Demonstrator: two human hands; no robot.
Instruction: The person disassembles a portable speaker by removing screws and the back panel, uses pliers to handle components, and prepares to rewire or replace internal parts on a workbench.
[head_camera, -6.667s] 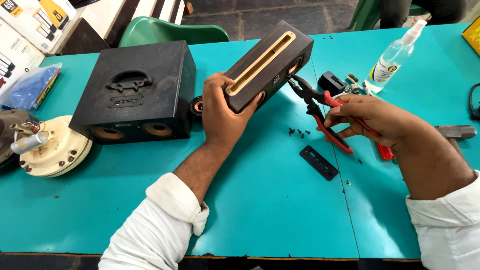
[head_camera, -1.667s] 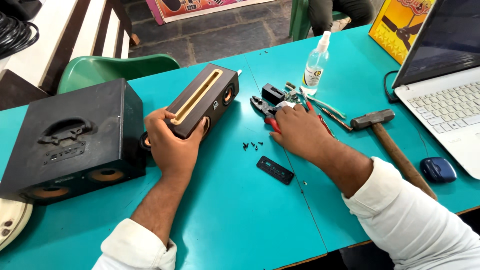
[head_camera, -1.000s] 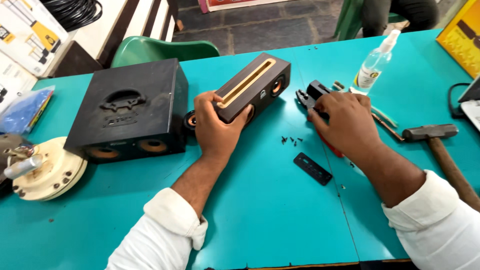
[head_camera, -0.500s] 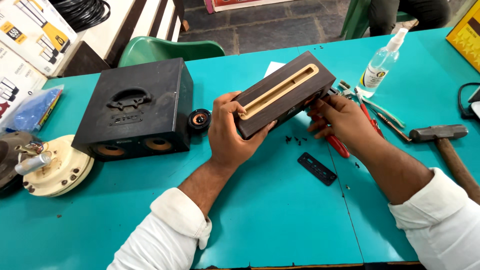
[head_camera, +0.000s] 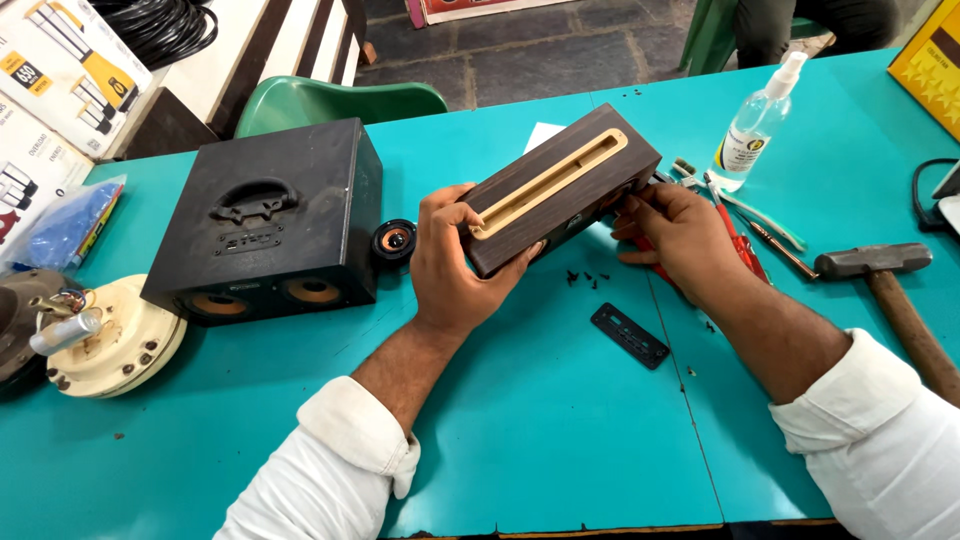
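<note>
A long dark wooden speaker box (head_camera: 560, 185) with a pale slot along its top is held tilted above the turquoise table (head_camera: 560, 450). My left hand (head_camera: 450, 265) grips its near left end. My right hand (head_camera: 680, 235) has its fingertips on the box's right end. Red-handled pliers (head_camera: 742, 245) show from under that hand; whether the palm grips them I cannot tell. Several small black screws (head_camera: 586, 278) and a flat black panel (head_camera: 628, 335) lie on the table just below the box.
A black speaker cabinet (head_camera: 265, 225) stands at the left with a small round driver (head_camera: 395, 240) beside it. Further left sits a cream fan motor (head_camera: 110, 345). On the right are a hammer (head_camera: 890, 290), loose tools (head_camera: 765, 215) and a clear bottle (head_camera: 755, 125). A green chair (head_camera: 330, 105) stands behind.
The wooden box has been lifted off the table and tilted. My right hand has come from the tool pile to the box's right end.
</note>
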